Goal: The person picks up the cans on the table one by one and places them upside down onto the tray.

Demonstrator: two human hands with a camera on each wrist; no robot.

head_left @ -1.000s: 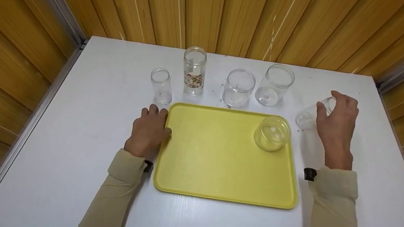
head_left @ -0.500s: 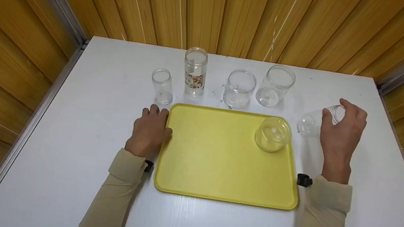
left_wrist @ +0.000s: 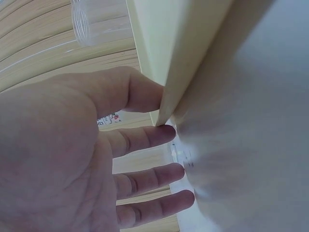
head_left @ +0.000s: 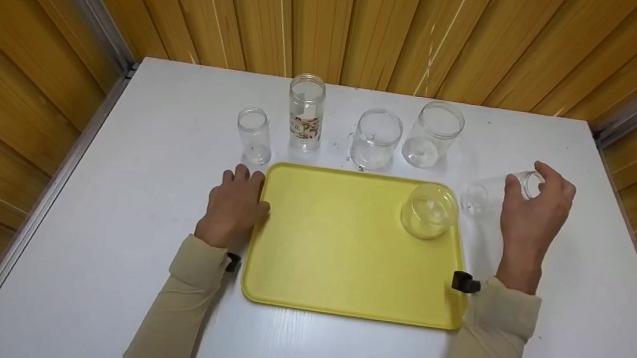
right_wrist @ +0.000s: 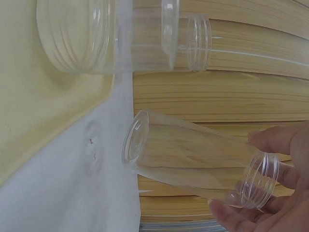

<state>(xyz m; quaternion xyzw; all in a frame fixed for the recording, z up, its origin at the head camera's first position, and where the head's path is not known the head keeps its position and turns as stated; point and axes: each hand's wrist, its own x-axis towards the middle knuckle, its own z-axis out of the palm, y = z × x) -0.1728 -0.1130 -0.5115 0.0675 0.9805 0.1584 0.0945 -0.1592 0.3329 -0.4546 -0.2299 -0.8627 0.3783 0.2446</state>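
My right hand [head_left: 535, 217] grips a clear, tall jar [head_left: 489, 194] near its threaded mouth. The right wrist view shows the thumb and fingers around the neck of this jar [right_wrist: 193, 154], which leans with its base toward the tray; whether the base touches the table cannot be told. At the left edge of the yellow tray [head_left: 347, 246], my left hand [head_left: 232, 206] rests its thumb on the rim. Its other fingers [left_wrist: 152, 179] extend fairly straight beside the tray's corner. A short, wide clear jar [head_left: 429, 211] stands in the tray's far right corner.
Behind the tray stand a small jar [head_left: 254, 138], a tall jar with a printed label [head_left: 305, 125], a wide jar [head_left: 376, 141] and a larger jar [head_left: 432, 137]. Ribbed wooden panels [head_left: 322, 21] rise behind the white table [head_left: 118, 195].
My right hand has shifted nearer and slightly right with the tall jar, which leans over more. The right forearm has swung left over the tray's edge. The left hand stays put.
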